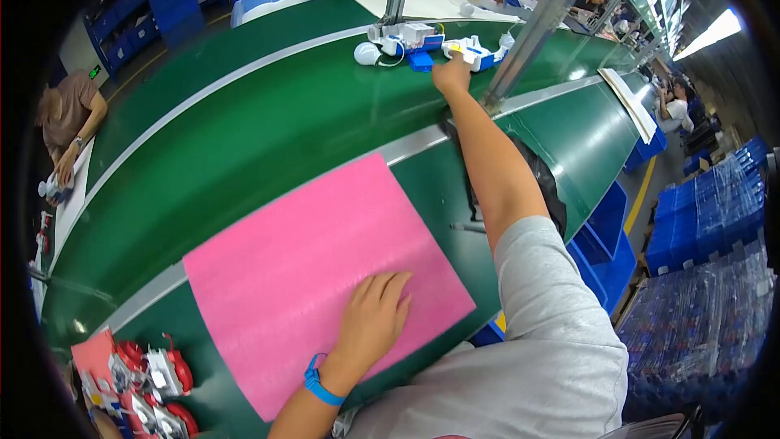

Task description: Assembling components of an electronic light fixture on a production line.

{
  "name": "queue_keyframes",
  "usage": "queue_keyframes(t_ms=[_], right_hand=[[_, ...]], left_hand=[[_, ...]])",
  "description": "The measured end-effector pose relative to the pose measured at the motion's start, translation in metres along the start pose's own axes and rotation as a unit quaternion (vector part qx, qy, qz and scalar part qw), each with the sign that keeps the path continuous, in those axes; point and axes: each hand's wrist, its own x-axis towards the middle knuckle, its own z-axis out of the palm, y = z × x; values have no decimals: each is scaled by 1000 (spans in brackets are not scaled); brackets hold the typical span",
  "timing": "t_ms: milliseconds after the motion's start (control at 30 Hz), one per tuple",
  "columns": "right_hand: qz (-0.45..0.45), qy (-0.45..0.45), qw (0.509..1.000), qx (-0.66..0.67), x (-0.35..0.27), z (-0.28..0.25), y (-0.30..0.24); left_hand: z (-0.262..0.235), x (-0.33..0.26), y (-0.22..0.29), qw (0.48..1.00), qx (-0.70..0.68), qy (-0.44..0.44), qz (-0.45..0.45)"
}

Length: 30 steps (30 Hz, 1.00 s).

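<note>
My right arm stretches far across the green belt. At its end, my right hand (452, 75) closes on the near edge of a white and blue plastic assembly (485, 57); its fingertips are partly hidden. Just left of it lies a second white and blue assembly (418, 35), with a blue flap, a cable and a round white bulb-like part (367, 54). My left hand (378, 313) lies palm down on a pink mat (301, 252). It holds nothing, and its fingers are loosely spread. A blue band circles the left wrist.
A metal post (536, 32) stands right of my reaching hand. Red and white assemblies (158, 374) sit at the lower left. A dark bag (540, 179) lies beside my right arm. Other people work across the belt and at the far left. Blue crates (699, 219) are stacked at the right.
</note>
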Motion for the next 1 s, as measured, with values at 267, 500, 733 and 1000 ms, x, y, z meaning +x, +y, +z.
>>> queue_keyframes(t_ms=[267,500,733,1000], right_hand=[[-330,-54,879,-341,96,21,17],[-294,-162,907,-253,131,53,28],[-259,-195,905,-277,130,73,12],[-259,-228,870,-351,136,82,-6]], left_hand=[[16,16,-32,993,-53,77,-67],[18,20,-35,993,-55,55,-87],[19,22,-34,995,-28,52,-77],[16,24,-32,996,-24,52,-74]])
